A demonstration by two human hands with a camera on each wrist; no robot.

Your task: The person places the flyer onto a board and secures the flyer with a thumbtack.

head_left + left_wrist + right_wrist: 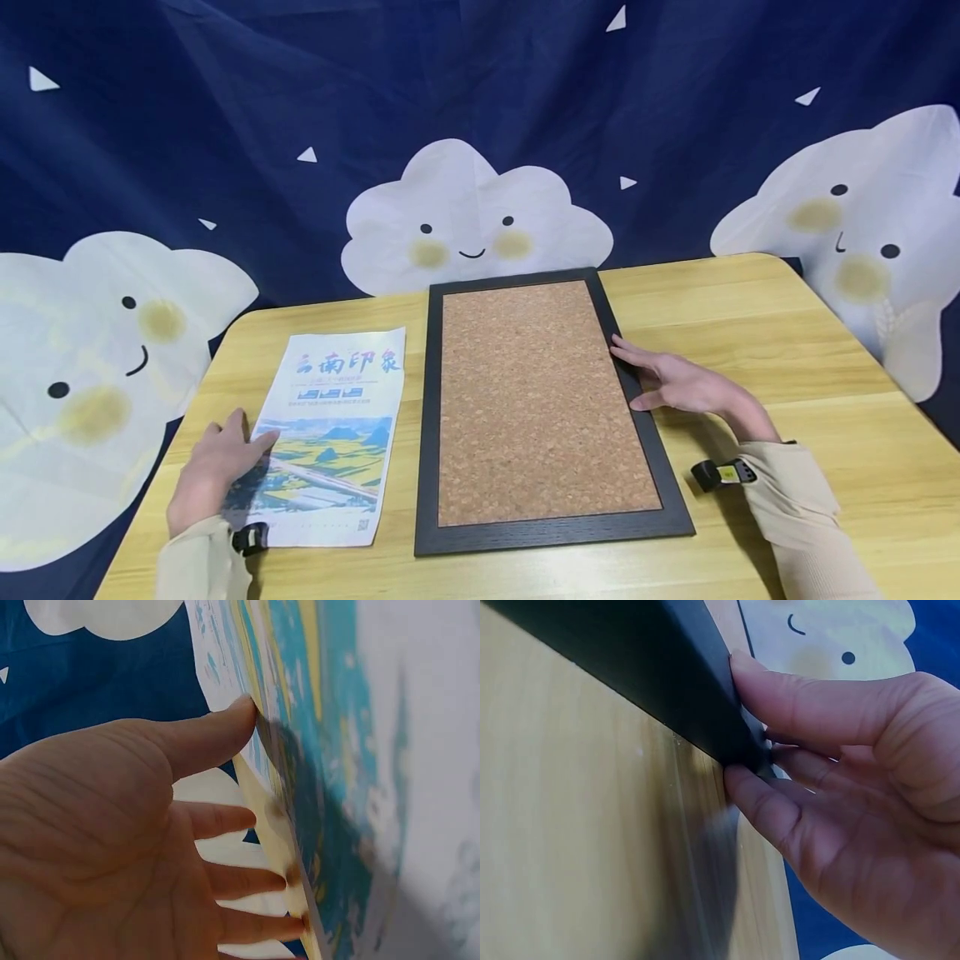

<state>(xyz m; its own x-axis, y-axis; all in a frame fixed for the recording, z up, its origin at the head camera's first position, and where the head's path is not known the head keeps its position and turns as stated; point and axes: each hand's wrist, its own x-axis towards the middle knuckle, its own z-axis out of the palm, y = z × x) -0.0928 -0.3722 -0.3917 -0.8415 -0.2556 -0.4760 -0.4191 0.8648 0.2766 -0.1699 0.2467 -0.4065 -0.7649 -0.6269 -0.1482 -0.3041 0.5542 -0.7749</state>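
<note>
On the left of the table lies a paper poster [322, 462] with blue lettering above a painted landscape. My left hand [217, 467] rests at its left edge, fingers spread and nearly straight. In the left wrist view the thumb [214, 735] touches the poster's printed face, while the other fingertips reach down beside its edge. A corkboard [540, 400] with a black frame lies flat in the middle. My right hand [686, 383] holds its right side. In the right wrist view the thumb is on the top edge of the frame [652, 667], with a fingertip [746, 787] low against its side.
The light wooden table [810, 367] extends past the corkboard on the right. A strip of wood separates poster and board. Behind the table hangs a dark blue cloth [247, 100] with smiling white clouds, close to the board's far edge. Dark straps circle both wrists.
</note>
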